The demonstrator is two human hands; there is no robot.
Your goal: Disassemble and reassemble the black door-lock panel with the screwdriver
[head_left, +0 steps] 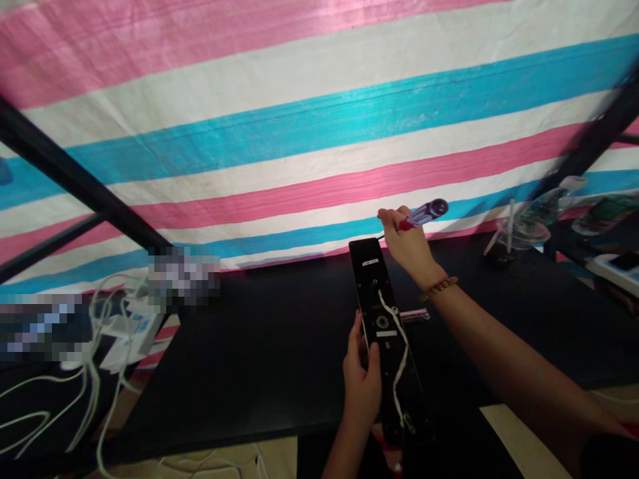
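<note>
A long black device (372, 279) with labels, a round fitting and a white cable (405, 349) along its face is tilted over the black table. My left hand (363, 379) grips its left edge, with the thumb on the face. Near the top end, my right hand (405, 243) is closed around a screwdriver (426, 213) with a clear and red handle. The screwdriver's shaft points at the device's upper right corner; whether the tip touches it cannot be made out. Beside the device's right edge lies a small pink item (415, 315).
The black table (259, 346) meets a striped sheet (309, 153) behind. At the right are a cup with straws (522, 233) and plastic bottles (554, 199). White cables (90, 359) tangle at the left, by a black metal frame (64, 166). A bracelet circles my right wrist.
</note>
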